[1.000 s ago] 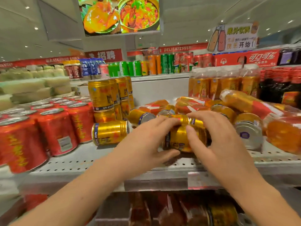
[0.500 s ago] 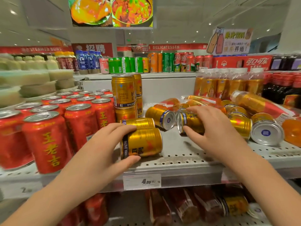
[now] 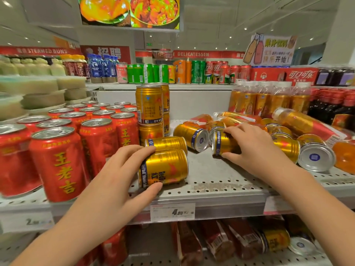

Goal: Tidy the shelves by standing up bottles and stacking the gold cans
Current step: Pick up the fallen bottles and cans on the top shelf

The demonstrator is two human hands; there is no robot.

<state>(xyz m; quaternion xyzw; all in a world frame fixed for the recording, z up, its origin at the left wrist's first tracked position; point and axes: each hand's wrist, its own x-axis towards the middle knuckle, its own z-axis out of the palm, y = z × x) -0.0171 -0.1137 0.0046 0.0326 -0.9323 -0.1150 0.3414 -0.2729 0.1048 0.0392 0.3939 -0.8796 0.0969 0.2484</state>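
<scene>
Gold cans lie scattered on the grey perforated shelf (image 3: 211, 181). My left hand (image 3: 119, 175) grips one gold can (image 3: 169, 167) lying on its side near the shelf's front; another fallen gold can (image 3: 169, 143) lies just behind it. My right hand (image 3: 251, 148) grips a second lying gold can (image 3: 222, 143) in the middle. A stack of upright gold cans (image 3: 149, 110) stands two high at the back. Several more gold cans (image 3: 315, 156) and fallen orange bottles (image 3: 305, 123) lie in a heap at the right. Upright orange bottles (image 3: 269, 100) stand behind them.
Rows of upright red cans (image 3: 57, 160) fill the shelf's left side. A higher shelf holds green, orange and red cans (image 3: 184, 73). Dark bottles (image 3: 334, 104) stand far right. A price tag (image 3: 172, 212) sits on the shelf edge, with fallen bottles (image 3: 219, 242) on the shelf below.
My hands separated from the one can they both touched. My left hand carried a gold can leftward to the front beside another fallen can; my right hand took hold of a different lying can.
</scene>
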